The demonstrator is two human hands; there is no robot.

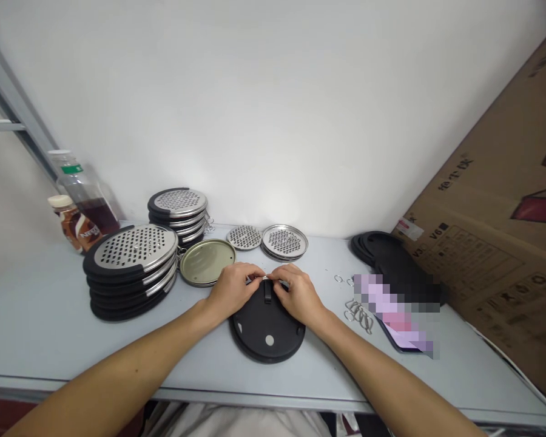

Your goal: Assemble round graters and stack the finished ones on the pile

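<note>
A round black disc, with a short black strap at its far edge and a pale round spot near its front, lies on the table before me. My left hand rests on the disc's far left edge, thumb and forefinger pinched together. From the other side my right hand pinches at the same place. The fingertips of both meet just beyond the strap. A small, bright bit shows between them, too small to name.
Stacked black-rimmed graters and a second stack stand left. A gold-toned lid, loose grater plates and bottles lie beyond. Right are metal clips, a blurred phone, black pieces and a carton.
</note>
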